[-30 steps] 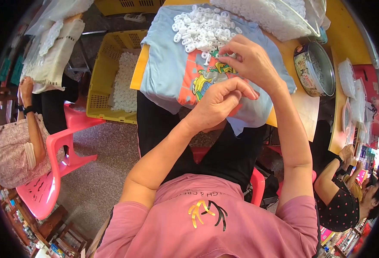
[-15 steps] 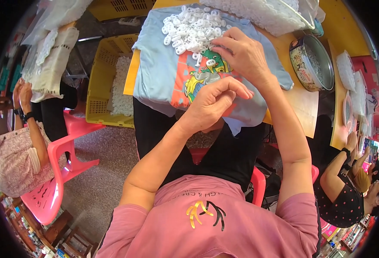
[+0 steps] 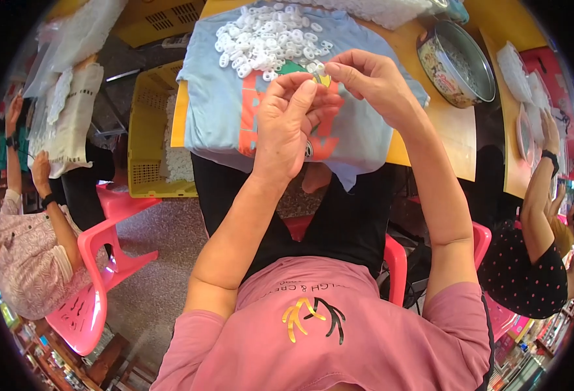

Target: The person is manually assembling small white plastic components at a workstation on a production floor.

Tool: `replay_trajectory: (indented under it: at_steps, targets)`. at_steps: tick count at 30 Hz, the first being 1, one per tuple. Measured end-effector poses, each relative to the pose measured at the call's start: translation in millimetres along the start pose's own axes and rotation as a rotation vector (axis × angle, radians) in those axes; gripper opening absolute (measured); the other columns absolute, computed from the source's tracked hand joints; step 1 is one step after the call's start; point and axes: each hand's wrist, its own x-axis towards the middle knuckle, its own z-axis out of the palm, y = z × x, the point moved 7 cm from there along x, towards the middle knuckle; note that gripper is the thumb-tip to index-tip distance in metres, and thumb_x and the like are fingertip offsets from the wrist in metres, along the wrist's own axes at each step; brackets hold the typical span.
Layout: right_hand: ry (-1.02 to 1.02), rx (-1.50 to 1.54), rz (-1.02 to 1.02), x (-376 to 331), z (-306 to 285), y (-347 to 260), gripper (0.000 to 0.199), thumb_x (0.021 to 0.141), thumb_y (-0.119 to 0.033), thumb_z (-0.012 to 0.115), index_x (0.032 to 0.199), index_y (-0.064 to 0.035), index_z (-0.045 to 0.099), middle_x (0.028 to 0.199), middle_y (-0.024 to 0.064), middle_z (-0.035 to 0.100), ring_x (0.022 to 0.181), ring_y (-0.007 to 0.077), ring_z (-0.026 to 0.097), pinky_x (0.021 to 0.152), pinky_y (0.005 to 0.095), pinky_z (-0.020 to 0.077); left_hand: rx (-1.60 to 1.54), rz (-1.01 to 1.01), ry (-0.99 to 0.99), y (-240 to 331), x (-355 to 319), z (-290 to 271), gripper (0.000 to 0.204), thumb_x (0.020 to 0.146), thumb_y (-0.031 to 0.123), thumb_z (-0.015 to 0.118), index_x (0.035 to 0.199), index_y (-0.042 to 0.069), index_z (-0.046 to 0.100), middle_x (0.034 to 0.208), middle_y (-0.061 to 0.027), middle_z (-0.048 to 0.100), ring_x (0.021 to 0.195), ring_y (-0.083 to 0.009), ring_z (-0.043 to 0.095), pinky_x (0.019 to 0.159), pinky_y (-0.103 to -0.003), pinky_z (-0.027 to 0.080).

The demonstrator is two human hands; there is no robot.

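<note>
A heap of small white oval plastic pieces with holes (image 3: 267, 39) lies on a light blue printed cloth (image 3: 215, 107), which covers the table before me. My right hand (image 3: 375, 85) is at the heap's near right side, thumb and forefinger pinched at a small white plastic piece (image 3: 314, 67). Close to its left, my left hand (image 3: 284, 120) is raised over the cloth, palm turned up, thumb brought against the curled fingers. Whatever sits between those left fingertips is too small to make out. The two hands' fingertips are a short way apart.
A round tin (image 3: 456, 65) with small pieces inside stands on the table at right. Left of the table is a yellow crate (image 3: 147, 124) holding white pieces. People work on both sides; a pink chair (image 3: 91, 293) is at left. White bagged pieces (image 3: 378, 5) lie at the back.
My left hand has turned palm up and moved up and left toward the heap. My right hand has come away from the heap toward the left hand. The whole view has shifted slightly.
</note>
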Motion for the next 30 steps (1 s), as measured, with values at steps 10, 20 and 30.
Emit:
replay_trajectory:
  at_steps: [10,20,30]
  targets:
    - [0.008,0.175,0.001,-30,3,15,0.028,0.093,-0.027,0.065,0.1,-0.0006,0.068,0.082,-0.0031,0.061,0.067,0.0037,0.049,0.059,0.0204,0.0391,0.241,0.001,-0.017,-6,-2,5,0.017,0.097,0.016,0.062,0.101,0.0,0.058,0.086,-0.0102,0.069,0.072,-0.0159,0.067,0.063,-0.026,0.055]
    - [0.032,0.232,-0.035,-36,3,14,0.026,0.093,-0.026,0.067,0.099,-0.0009,0.069,0.079,-0.0029,0.062,0.068,0.0036,0.053,0.06,0.0206,0.0418,0.341,0.044,-0.026,-7,-5,5,0.018,0.096,0.017,0.063,0.098,0.0,0.059,0.085,-0.0094,0.068,0.07,-0.0149,0.067,0.062,-0.025,0.054]
    - [0.014,0.165,-0.174,-42,0,0,0.012,0.093,-0.009,0.064,0.101,-0.0007,0.069,0.093,0.0007,0.064,0.076,0.007,0.059,0.065,0.0233,0.0476,0.243,-0.169,-0.119,-6,-3,5,0.018,0.094,0.018,0.064,0.096,0.0,0.061,0.084,-0.0104,0.068,0.071,-0.017,0.068,0.062,-0.026,0.054]
